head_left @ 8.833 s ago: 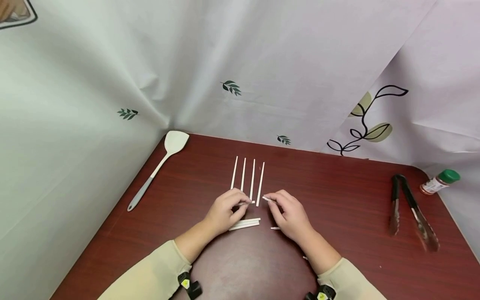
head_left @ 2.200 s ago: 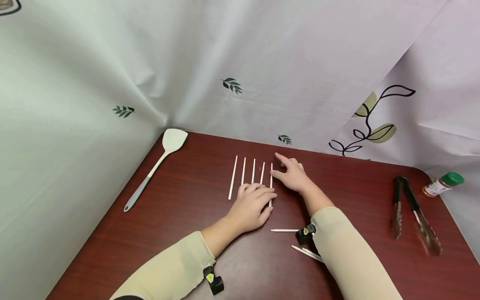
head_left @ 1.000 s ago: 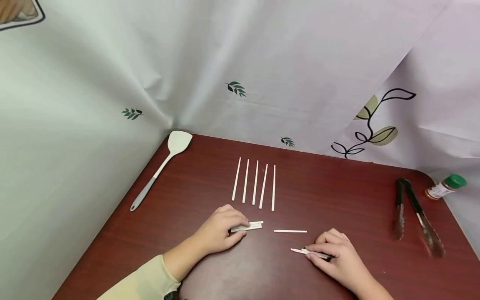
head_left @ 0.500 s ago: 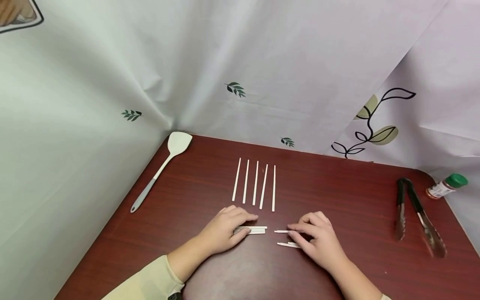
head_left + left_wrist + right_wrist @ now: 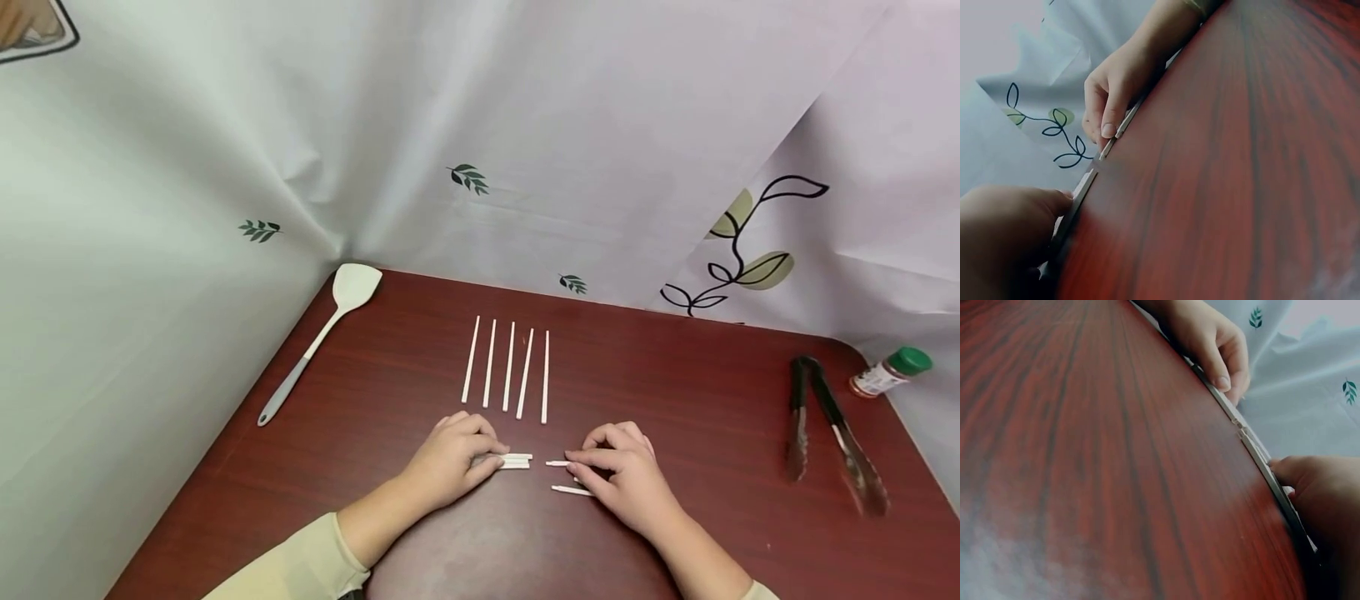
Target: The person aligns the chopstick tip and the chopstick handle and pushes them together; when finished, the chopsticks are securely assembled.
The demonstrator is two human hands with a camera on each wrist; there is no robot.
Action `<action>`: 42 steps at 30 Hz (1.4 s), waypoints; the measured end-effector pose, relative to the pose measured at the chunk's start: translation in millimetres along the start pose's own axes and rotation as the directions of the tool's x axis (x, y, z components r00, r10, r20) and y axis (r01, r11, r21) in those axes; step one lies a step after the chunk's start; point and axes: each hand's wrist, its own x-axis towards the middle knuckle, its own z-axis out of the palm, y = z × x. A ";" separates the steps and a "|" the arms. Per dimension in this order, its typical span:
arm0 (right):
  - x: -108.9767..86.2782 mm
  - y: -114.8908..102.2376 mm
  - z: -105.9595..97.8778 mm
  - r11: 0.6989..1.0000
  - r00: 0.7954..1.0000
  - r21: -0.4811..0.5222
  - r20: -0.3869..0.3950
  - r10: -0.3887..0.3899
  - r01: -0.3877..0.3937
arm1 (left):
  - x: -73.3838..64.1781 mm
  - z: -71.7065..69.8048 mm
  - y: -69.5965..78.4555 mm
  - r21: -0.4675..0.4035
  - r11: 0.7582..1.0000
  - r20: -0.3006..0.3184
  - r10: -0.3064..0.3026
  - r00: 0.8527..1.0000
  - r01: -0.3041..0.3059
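Note:
My left hand (image 5: 450,462) curls over a small bundle of short white chopstick halves (image 5: 517,466), thumb and fingertips pinching them near their right ends. Facing it across a narrow gap, my right hand (image 5: 622,471) pinches a chopstick half with a narrowed tip (image 5: 557,463), which points left. Another narrow-tipped half (image 5: 572,491) lies just below, partly under the right hand. Beyond the hands, several full-length white chopsticks (image 5: 509,367) lie side by side in a row. Both wrist views show the pieces low along the tabletop, thumbs against them.
A white spatula with a grey handle (image 5: 322,342) lies along the left table edge. At the right are black-handled metal tongs (image 5: 832,417) and a green-capped spice jar (image 5: 890,372). Printed cloth (image 5: 525,167) hangs behind the dark red table (image 5: 675,375).
A fifth chopstick has joined the row since the oldest frame. Both hands came back from the row to the short halves; the right hand drew the lower-right halves leftward, then pinched the upper one.

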 end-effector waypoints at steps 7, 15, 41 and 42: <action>1.3 -3.0 -1.8 0.997 0.997 0.029 0.004 0.075 -0.075 | 0.6 -1.5 3.6 -0.074 0.994 0.020 -0.073 0.997 0.075; 1.2 -3.1 0.2 0.996 0.996 0.017 0.035 0.087 -0.087 | -1.9 0.0 4.7 -0.039 0.999 -0.002 -0.014 1.000 0.014; 7.7 -4.8 0.4 0.963 0.968 0.123 -0.101 -0.228 0.239 | 20.6 18.8 22.2 -0.045 0.980 -0.273 0.174 0.946 -0.194; 7.6 -5.5 -0.4 0.965 0.968 0.110 -0.098 -0.229 0.239 | 20.2 19.3 22.1 -0.050 0.979 -0.271 0.178 0.946 -0.198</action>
